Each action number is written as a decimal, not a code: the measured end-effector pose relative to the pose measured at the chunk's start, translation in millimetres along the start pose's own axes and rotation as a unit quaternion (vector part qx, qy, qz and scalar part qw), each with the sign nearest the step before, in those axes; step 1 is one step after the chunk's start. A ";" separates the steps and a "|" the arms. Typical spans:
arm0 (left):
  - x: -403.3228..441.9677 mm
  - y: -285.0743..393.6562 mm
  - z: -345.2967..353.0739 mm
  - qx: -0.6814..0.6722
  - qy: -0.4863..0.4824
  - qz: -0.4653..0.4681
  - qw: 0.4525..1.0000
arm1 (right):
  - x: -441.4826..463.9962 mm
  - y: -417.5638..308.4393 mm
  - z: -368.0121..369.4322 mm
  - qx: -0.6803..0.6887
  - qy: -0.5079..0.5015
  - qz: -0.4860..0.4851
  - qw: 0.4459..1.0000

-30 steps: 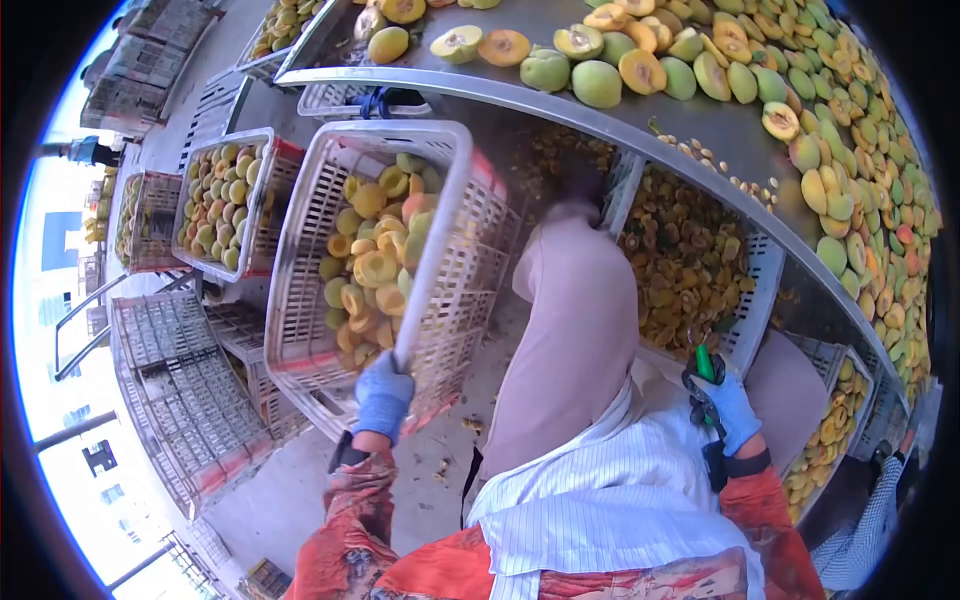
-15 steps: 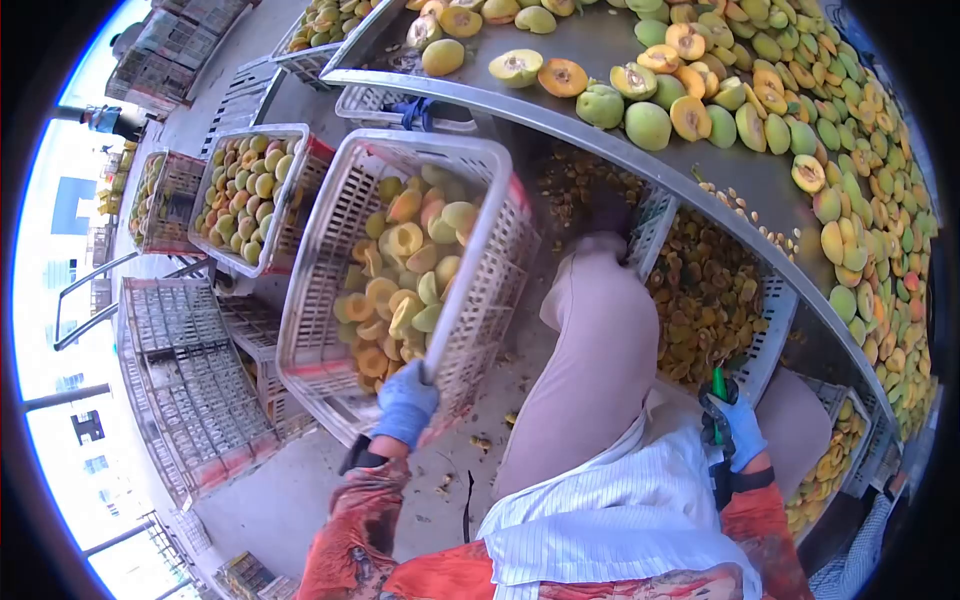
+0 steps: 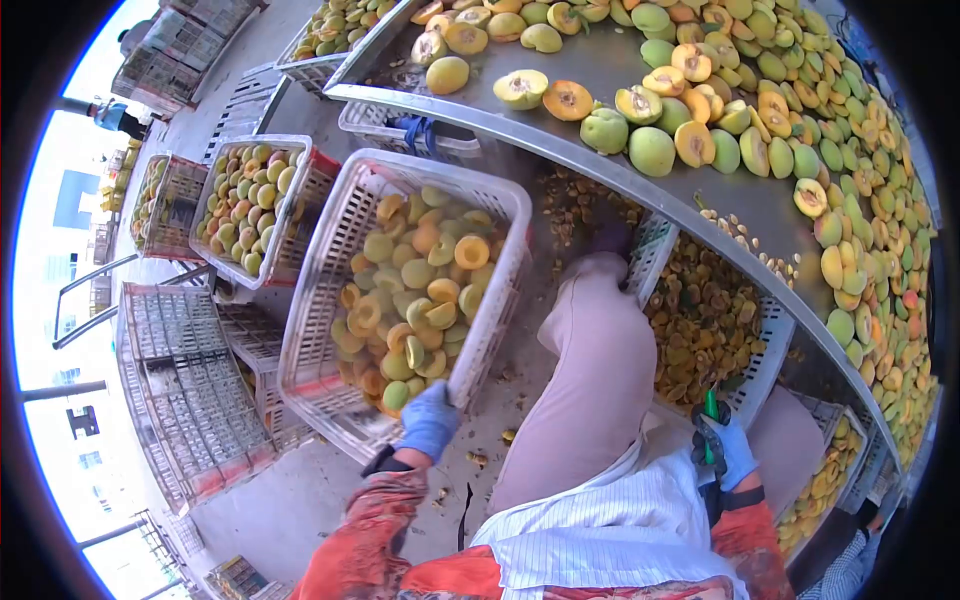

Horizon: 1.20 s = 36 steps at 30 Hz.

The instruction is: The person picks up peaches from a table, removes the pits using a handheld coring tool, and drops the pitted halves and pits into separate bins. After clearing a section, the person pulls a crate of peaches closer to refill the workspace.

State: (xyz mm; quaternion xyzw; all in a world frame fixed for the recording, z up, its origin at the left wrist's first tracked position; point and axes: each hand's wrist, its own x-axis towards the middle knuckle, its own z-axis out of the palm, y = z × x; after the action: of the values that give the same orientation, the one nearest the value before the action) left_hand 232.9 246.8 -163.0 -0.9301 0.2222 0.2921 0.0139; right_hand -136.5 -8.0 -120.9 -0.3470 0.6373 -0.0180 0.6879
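Note:
My left hand [image 3: 429, 424], in a blue glove, is closed on the near rim of a white plastic crate [image 3: 516, 215]. Inside that crate lies a heap of halved yellow-green fruit [image 3: 420, 270]. My right hand [image 3: 728, 452], gloved in blue with dark fingertips, grips a green-handled tool [image 3: 711, 408] near my lap. The tool's far end cannot be made out. Beyond my legs, a metal table [image 3: 600, 165] bears whole and cut fruit [image 3: 652, 151].
Under the table stands a crate [image 3: 776, 350] of brownish fruit scraps. Crates of whole fruit [image 3: 250, 210] and stacked empty crates [image 3: 190, 390] are at left. Another crate of fruit halves [image 3: 830, 470] is at right. A co-worker's checkered sleeve [image 3: 845, 575] shows at the lower right.
The held crate and my left hand have moved right in view, and the fruit inside has shifted and spread toward the near side. My right hand still holds the green tool.

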 end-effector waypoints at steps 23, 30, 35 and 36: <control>75.4 86.7 -28.5 -0.065 0.029 0.066 0.995 | 3.6 -8.1 10.1 0.044 -0.006 -0.024 0.999; 68.6 78.6 -8.9 0.035 0.036 0.083 0.995 | -6.2 -33.5 7.7 -0.388 0.075 -0.276 0.876; 93.0 55.5 7.1 -0.058 0.045 0.128 0.989 | -30.9 -75.1 -3.2 -0.478 0.190 -0.324 0.794; 94.0 52.0 5.2 -0.065 0.062 0.133 0.987 | -33.2 -79.3 -6.9 -0.488 0.177 -0.307 0.798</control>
State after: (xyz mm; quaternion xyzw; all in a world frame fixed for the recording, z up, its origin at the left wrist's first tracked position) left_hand 276.9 162.7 -213.6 -0.9077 0.3248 0.2466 -0.0990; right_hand -115.7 -55.8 -52.2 -0.8048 0.5323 0.0240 0.2616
